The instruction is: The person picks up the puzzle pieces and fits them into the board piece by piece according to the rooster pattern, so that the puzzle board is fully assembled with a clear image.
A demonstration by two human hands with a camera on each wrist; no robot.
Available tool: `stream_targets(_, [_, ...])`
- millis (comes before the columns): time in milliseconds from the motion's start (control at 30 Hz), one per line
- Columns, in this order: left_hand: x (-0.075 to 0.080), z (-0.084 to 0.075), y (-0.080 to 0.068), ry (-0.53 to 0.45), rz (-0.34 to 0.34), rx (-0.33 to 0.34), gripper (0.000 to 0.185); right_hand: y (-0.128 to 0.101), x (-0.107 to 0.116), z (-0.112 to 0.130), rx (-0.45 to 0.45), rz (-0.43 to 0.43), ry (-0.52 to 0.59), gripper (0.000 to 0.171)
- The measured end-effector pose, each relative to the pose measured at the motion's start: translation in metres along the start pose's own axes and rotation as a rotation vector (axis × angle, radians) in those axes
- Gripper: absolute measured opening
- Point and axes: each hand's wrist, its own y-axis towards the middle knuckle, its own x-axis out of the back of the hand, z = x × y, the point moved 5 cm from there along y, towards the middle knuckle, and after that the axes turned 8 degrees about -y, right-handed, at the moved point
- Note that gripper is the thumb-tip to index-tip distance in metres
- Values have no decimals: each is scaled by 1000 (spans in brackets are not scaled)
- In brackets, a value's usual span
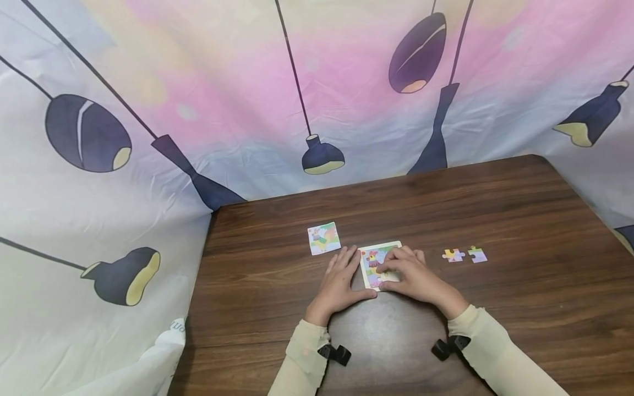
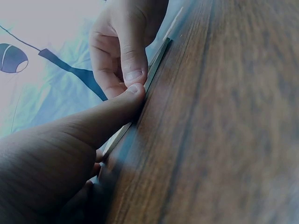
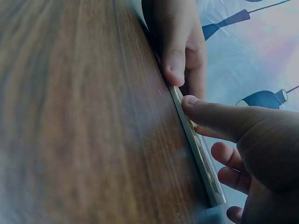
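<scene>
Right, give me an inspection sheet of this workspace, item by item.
Surface: dark wooden table, lying flat.
Job's things: puzzle board flat on the table, partly covered by both hands; two loose puzzle pieces to its right.
Clutter: small picture card left of the board, apart from it.
Hands: left hand rests against the board's left edge, fingers straight; right hand lies on the board, fingertips pressing its face.
Cables: nothing seen.
Surroundings: cloth backdrop printed with hanging lamps, behind and to the left.

Bare table [image 1: 520, 209] all round, curtain [image 1: 148, 137] close behind and left
</scene>
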Motion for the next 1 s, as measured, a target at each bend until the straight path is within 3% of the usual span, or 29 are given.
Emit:
stream_targets(233, [1, 0, -1, 1, 3, -1, 104, 0, -2, 1, 17, -33, 1, 27])
stream_targets(500, [0, 0, -1, -4, -5, -1, 104, 0, -3, 3, 15, -14, -4, 30])
stream_targets(800, [-3, -1, 1, 7, -2, -8, 105, -2, 0, 9, 89, -32, -54, 14])
stream_targets(1000, [0, -1, 1, 4, -2, 1, 105, -1, 3, 4, 89, -73, 29, 19])
